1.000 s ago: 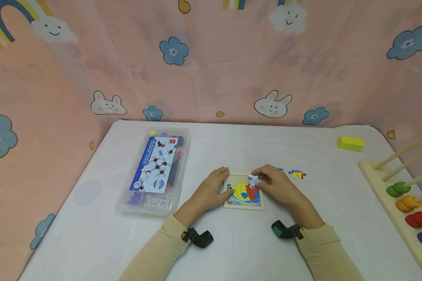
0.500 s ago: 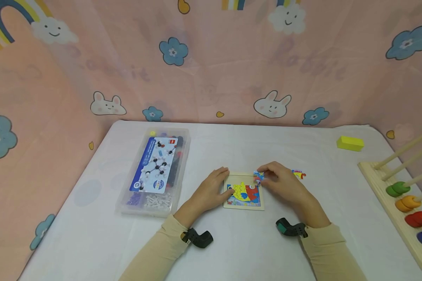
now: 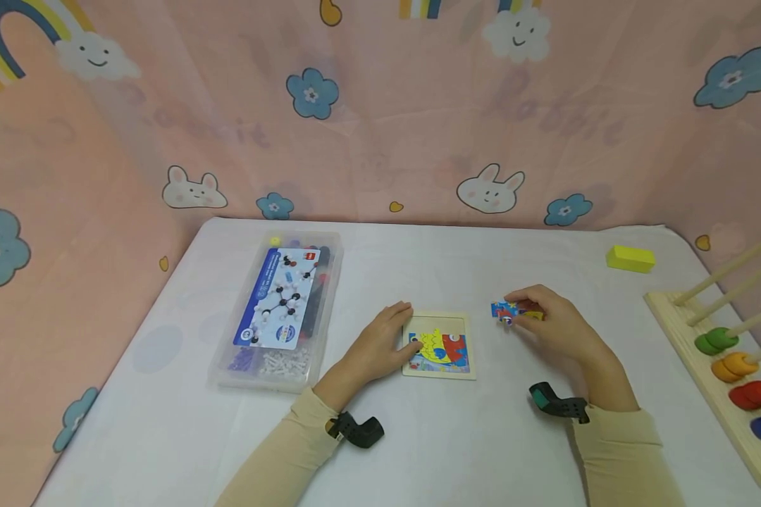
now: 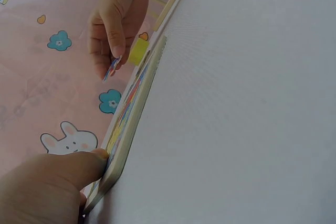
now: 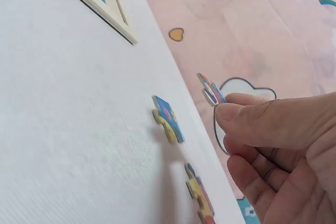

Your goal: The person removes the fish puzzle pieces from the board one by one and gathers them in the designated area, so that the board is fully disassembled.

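Note:
My left hand (image 3: 380, 342) rests at the left side of a small wooden puzzle board (image 3: 440, 322). Its thumb lies over the printed part and its other fingers stretch along the edge. The picture on the board is yellow, red and blue, with bare wood across the top strip. Right of the board, my right hand (image 3: 554, 322) pinches a blue and red jigsaw piece (image 5: 211, 91) between thumb and fingers, above the table. Below it in the right wrist view lie a blue and yellow piece (image 5: 168, 119) and a mostly yellow piece (image 5: 198, 192). My right hand partly hides these in the head view.
A clear plastic case (image 3: 330, 310) with a molecule-model label stands left of my left hand. At the far right is a wooden peg rack (image 3: 697, 366) with coloured pieces. A yellow block (image 3: 630, 258) sits at the back right of the white table (image 3: 444, 443).
My right hand has lifted the blue and red piece off the board's top right corner and carried it right, over the loose pieces. My left hand has stayed put.

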### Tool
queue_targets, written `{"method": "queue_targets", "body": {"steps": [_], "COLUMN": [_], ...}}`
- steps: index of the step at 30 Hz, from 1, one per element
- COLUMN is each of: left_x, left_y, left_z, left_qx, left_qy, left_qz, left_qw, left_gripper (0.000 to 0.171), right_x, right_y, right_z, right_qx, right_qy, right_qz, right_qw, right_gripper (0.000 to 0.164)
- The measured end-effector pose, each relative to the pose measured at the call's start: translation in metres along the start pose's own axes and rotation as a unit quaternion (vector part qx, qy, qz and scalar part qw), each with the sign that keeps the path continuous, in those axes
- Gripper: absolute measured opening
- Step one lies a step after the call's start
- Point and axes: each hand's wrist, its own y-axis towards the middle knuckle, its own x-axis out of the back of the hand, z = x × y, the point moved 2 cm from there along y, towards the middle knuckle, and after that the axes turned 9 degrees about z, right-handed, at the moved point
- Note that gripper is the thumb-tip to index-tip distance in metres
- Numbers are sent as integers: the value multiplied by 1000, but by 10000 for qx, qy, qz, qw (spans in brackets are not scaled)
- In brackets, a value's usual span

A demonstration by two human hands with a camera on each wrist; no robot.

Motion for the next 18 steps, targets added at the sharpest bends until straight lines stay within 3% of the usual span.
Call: {"method": "queue_targets", "body": {"steps": [10,18], "left_x": [0,0], "left_y": [0,1], "left_z": [-1,0], "left_qx": [95,52], "left_qy": [-40,-15], "left_qz": [62,54], "left_qw": [9999,10000], "left_gripper": [63,63], "right_x": [28,37], "right_y": [-22,-33], "right_z": [-31,-51], "right_qx": [-252,-419], "right_qy": [49,-56], "right_qz": [-216,-431], "right_qw": [9994,9982], "right_gripper": [35,35]}}
